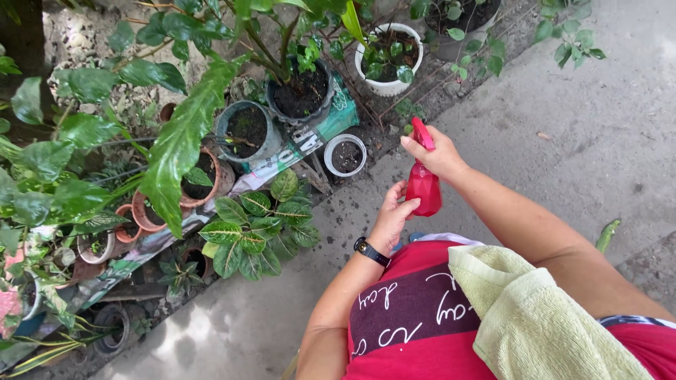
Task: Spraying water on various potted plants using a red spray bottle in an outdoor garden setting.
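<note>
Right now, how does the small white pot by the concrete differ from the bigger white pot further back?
The small white pot holds only dark soil, while the bigger white pot has a leafy green plant growing in it. The small white pot sits right at the edge of the concrete path; the bigger white pot stands further back among other plants. The small one is also visibly narrower. Both are round, white and upright.

Potted plants [253, 232] are standing at the left of the frame, a white pot [388, 60] is sitting at the top, and a towel [542, 317] is lying at the lower right.
</note>
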